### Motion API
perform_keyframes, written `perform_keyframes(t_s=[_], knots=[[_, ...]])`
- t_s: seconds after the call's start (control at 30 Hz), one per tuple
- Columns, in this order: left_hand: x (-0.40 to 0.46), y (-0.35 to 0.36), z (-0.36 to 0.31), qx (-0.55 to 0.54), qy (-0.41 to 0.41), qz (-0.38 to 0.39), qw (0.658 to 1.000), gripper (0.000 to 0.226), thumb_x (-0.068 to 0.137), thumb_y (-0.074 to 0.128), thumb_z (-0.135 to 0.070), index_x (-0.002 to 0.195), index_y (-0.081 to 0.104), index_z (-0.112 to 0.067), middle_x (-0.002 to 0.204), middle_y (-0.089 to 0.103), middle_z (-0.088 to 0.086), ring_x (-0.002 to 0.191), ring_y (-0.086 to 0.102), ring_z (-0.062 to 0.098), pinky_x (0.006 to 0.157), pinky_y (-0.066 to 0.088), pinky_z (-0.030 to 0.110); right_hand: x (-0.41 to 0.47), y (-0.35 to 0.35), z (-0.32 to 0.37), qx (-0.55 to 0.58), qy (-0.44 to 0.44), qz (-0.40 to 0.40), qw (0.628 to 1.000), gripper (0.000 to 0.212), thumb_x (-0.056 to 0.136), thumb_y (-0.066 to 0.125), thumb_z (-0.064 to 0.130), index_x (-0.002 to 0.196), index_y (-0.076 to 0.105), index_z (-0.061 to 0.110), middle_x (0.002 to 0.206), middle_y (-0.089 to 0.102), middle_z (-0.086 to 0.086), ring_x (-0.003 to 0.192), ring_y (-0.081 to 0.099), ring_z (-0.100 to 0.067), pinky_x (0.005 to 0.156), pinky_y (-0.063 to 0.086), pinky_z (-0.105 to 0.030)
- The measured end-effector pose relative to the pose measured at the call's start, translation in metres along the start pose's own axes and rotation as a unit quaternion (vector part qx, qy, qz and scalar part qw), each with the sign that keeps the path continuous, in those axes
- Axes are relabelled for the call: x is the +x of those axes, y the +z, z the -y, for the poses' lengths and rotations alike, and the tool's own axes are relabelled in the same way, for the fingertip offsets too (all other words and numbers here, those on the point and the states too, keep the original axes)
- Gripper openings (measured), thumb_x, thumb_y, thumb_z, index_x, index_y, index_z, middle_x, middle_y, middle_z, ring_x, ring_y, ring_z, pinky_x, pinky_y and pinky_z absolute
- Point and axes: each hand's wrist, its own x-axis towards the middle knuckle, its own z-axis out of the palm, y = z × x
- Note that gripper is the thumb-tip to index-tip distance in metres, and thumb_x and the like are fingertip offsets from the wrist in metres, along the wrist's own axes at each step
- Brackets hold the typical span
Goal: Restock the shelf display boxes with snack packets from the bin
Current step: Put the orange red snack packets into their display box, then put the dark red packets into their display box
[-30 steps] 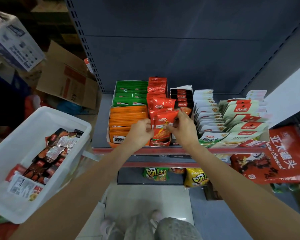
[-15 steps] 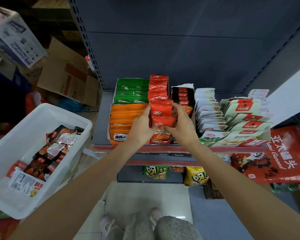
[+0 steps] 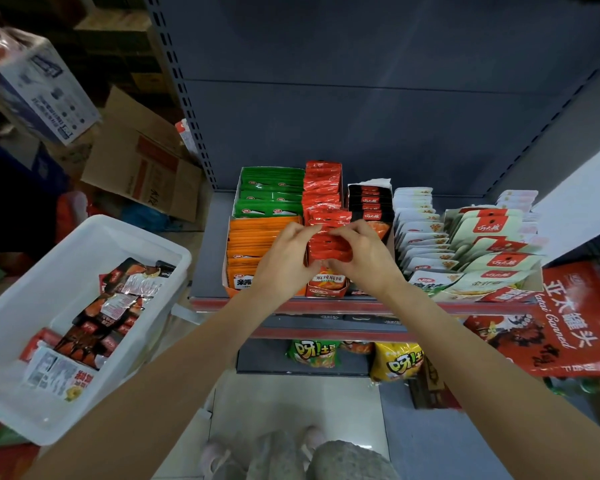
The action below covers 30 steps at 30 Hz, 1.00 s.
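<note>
Grey shelf (image 3: 212, 244) carrying rows of display boxes; white bin (image 3: 84, 244) standing to its left, holding loose dark and red snack packets (image 3: 108, 317). Orange box (image 3: 257, 251) and green box (image 3: 271, 192) sitting beside the red display box (image 3: 326, 289). Left hand (image 3: 284, 261) and right hand (image 3: 364, 261) are gripping a stack of red packets (image 3: 328, 245) from either side, fingers curled, over the red display box.
</note>
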Motion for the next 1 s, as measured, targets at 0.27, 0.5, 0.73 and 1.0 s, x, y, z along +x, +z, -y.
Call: perform_keyframes(t_s=[0.27, 0.5, 0.73, 1.0], knots=[[-0.022, -0.054, 0.046, -0.079, -0.056, -0.06, 0.993, 0.03, 0.087, 0.061, -0.011, 0.116, 0.061, -0.018, 0.115, 0.056, -0.004, 0.092, 0.052, 0.003, 0.078, 0.037, 0.013, 0.018, 0.009, 0.073, -0.019, -0.084, -0.018, 0.996, 0.031, 0.089, 0.058, 0.021, 0.119, 0.057, 0.015, 0.116, 0.052, 0.0, 0.11, 0.048, -0.015, 0.091, 0.043, -0.028], [-0.088, -0.117, 0.166, -0.077, -0.243, -0.138, 0.957, 0.015, 0.092, 0.053, -0.011, 0.1, 0.064, -0.005, 0.095, 0.068, 0.014, 0.086, 0.062, 0.029, 0.081, 0.049, 0.036, 0.049, 0.107, 0.177, -0.006, -0.105, 0.061, 0.993, 0.028, 0.091, 0.051, 0.014, 0.118, 0.057, 0.012, 0.116, 0.056, -0.009, 0.108, 0.053, -0.025, 0.091, 0.041, -0.034], [-0.162, -0.159, 0.325, -0.015, -0.341, -0.057, 0.938, 0.018, 0.09, 0.055, -0.009, 0.102, 0.063, 0.002, 0.104, 0.065, 0.02, 0.103, 0.06, 0.036, 0.092, 0.045, 0.039, 0.072, 0.247, 0.268, -0.029, -0.051, 0.208, 0.976, 0.041, 0.092, 0.049, 0.015, 0.133, 0.046, 0.013, 0.132, 0.045, -0.011, 0.12, 0.047, -0.03, 0.095, 0.044, -0.04], [-0.186, -0.157, 0.415, -0.001, -0.265, 0.156, 0.952, 0.048, 0.095, 0.048, -0.019, 0.142, 0.039, -0.016, 0.147, 0.037, 0.007, 0.134, 0.035, 0.023, 0.111, 0.028, 0.032, 0.103, 0.353, 0.286, -0.07, 0.062, 0.256, 0.962, 0.07, 0.09, 0.06, 0.03, 0.148, 0.023, 0.013, 0.152, 0.022, -0.015, 0.138, 0.025, -0.032, 0.112, 0.028, -0.042]])
